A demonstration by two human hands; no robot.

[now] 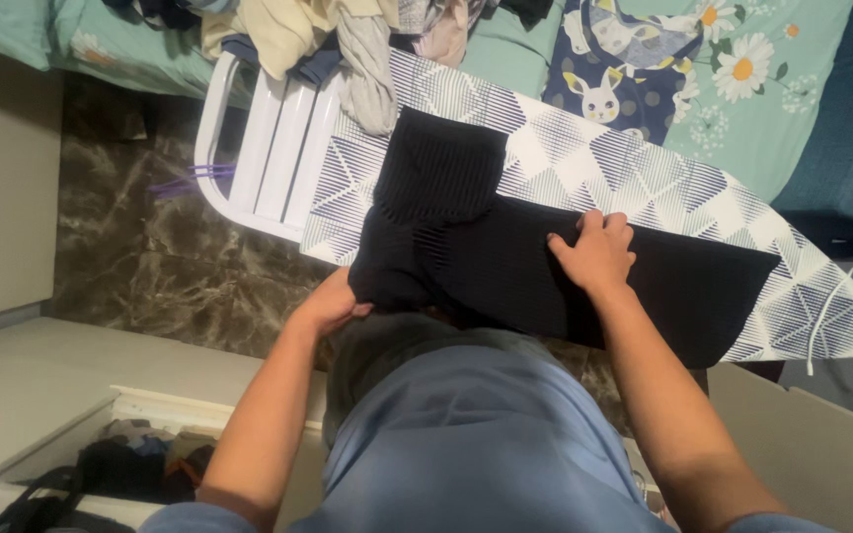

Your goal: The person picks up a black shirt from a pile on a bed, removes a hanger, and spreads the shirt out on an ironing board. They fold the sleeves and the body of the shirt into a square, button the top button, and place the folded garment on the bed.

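Head view, from my remote seat: ironing board (644,178) runs upper left to lower right, dark ribbed garment (505,257) lying lengthwise along it. Right hand (594,252) presses flat on top, fingers spread; left hand (333,301) pinches the garment's near-left edge.

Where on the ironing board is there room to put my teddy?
The ironing board is bare along its far edge, beyond the dark garment, and at the narrow tip by the white cord. The wide end is crowded: the clothes pile spills over the white rack.
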